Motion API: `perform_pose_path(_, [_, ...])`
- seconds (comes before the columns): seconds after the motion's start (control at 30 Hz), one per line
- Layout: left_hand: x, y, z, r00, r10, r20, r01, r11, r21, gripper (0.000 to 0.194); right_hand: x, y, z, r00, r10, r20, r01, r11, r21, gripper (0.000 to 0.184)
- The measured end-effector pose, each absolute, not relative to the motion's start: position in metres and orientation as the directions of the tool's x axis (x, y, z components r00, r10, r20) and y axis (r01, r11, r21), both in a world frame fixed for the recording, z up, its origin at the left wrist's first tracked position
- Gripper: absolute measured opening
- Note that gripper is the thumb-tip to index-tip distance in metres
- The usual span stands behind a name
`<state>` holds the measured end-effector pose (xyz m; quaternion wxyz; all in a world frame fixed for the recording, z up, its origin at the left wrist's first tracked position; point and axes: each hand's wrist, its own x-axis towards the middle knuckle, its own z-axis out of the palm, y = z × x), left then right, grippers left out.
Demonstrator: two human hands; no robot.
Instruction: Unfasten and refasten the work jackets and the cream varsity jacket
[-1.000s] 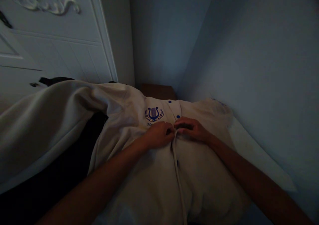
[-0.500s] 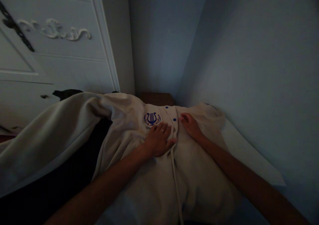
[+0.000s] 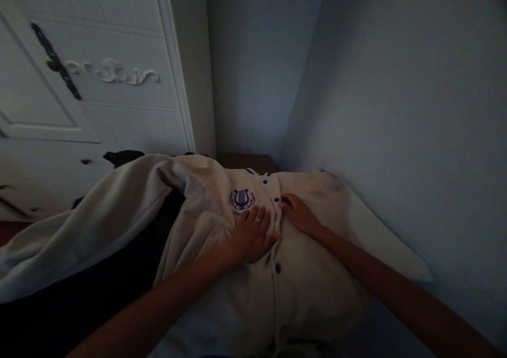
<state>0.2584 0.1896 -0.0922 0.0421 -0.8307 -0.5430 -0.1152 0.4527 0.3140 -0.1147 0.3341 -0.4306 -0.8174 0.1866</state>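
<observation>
A cream jacket (image 3: 312,273) with blue buttons and a blue lyre emblem lies spread out in front of me, one sleeve stretched to the left. My left hand (image 3: 253,235) rests flat on the jacket just below the emblem, fingers extended, a ring on one finger. Its thumb touches the front edge. At that edge, close to a blue button (image 3: 276,199), the curled fingers of my right hand (image 3: 300,214) pinch the cloth. The fingertips are partly hidden in the dim light.
A white cabinet (image 3: 130,41) with dark handles and a carved scroll stands at the left. A pale wall (image 3: 396,94) closes off the right side. Something brown (image 3: 249,162) sits in the corner behind the jacket. Dark cloth (image 3: 119,263) shows under the sleeve.
My right hand has come slightly left onto the jacket's front edge. My left hand still lies flat. The view has shifted a little, and a lower button now shows along the front.
</observation>
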Motion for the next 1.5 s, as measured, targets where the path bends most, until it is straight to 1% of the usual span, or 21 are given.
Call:
perform_pose_path(0.23, [0.259,0.187,-0.090,0.360,0.899,0.248,0.913,-0.394,0.105,0.069,0.454,0.310,-0.117,-0.445,0.792,0.418,0.625,0.609,-0.488,0.039])
perform_pose_path(0.33, [0.259,0.187,-0.088,0.355,0.906,0.229,0.915,-0.387,0.113,0.069,0.453,0.316,-0.116,-0.504,0.749,0.431,0.617,0.661,-0.427,0.036])
perform_pose_path(0.47, [0.259,0.187,-0.088,0.354,0.914,0.197,0.916,-0.382,0.126,0.071,0.446,0.333,-0.106,-0.571,0.746,0.344,0.682,0.663,-0.308,0.033])
perform_pose_path(0.6, [0.252,0.197,-0.083,0.374,0.915,0.154,0.902,-0.397,0.171,0.069,0.429,0.357,-0.091,-0.570,0.762,0.307,0.729,0.641,-0.239,0.042])
perform_pose_path(0.67, [0.246,0.208,-0.076,0.431,0.896,0.107,0.876,-0.444,0.188,0.064,0.417,0.370,-0.083,-0.585,0.758,0.288,0.738,0.645,-0.199,0.045])
perform_pose_path(0.73, [0.239,0.222,-0.068,0.491,0.868,0.070,0.848,-0.495,0.190,0.057,0.404,0.383,-0.076,-0.601,0.763,0.240,0.753,0.641,-0.150,0.047])
perform_pose_path(0.8, [0.233,0.235,-0.065,0.500,0.862,0.079,0.848,-0.506,0.155,0.051,0.392,0.396,-0.070,-0.607,0.777,0.167,0.772,0.626,-0.106,0.049])
perform_pose_path(0.87, [0.227,0.244,-0.068,0.466,0.878,0.107,0.873,-0.476,0.106,0.048,0.382,0.407,-0.065,-0.604,0.790,0.103,0.789,0.611,-0.067,0.046])
perform_pose_path(0.9, [0.225,0.248,-0.072,0.449,0.885,0.120,0.883,-0.461,0.092,0.049,0.378,0.412,-0.063,-0.601,0.795,0.083,0.794,0.606,-0.047,0.042])
perform_pose_path(0.97, [0.221,0.251,-0.082,0.430,0.893,0.135,0.891,-0.443,0.095,0.054,0.372,0.419,-0.058,-0.601,0.798,0.056,0.799,0.602,-0.008,0.030])
perform_pose_path(1.0, [0.219,0.252,-0.087,0.423,0.895,0.139,0.893,-0.438,0.104,0.056,0.370,0.422,-0.056,-0.603,0.796,0.047,0.797,0.604,0.010,0.027])
perform_pose_path(1.07, [0.217,0.252,-0.093,0.410,0.899,0.153,0.896,-0.428,0.116,0.059,0.367,0.426,-0.054,-0.613,0.789,0.026,0.790,0.613,0.036,0.029])
perform_pose_path(1.17, [0.217,0.251,-0.095,0.394,0.904,0.164,0.901,-0.415,0.128,0.060,0.363,0.432,-0.053,-0.630,0.777,-0.007,0.776,0.629,0.052,0.033])
perform_pose_path(1.27, [0.218,0.250,-0.093,0.391,0.904,0.172,0.898,-0.416,0.145,0.059,0.361,0.442,-0.050,-0.655,0.755,-0.025,0.755,0.656,0.029,0.025])
perform_pose_path(1.37, [0.218,0.248,-0.091,0.388,0.907,0.164,0.897,-0.413,0.160,0.060,0.360,0.456,-0.048,-0.689,0.725,-0.015,0.725,0.688,-0.042,0.022])
perform_pose_path(1.5, [0.219,0.247,-0.092,0.380,0.912,0.154,0.899,-0.403,0.169,0.060,0.358,0.474,-0.055,-0.675,0.735,0.059,0.721,0.675,-0.156,0.014])
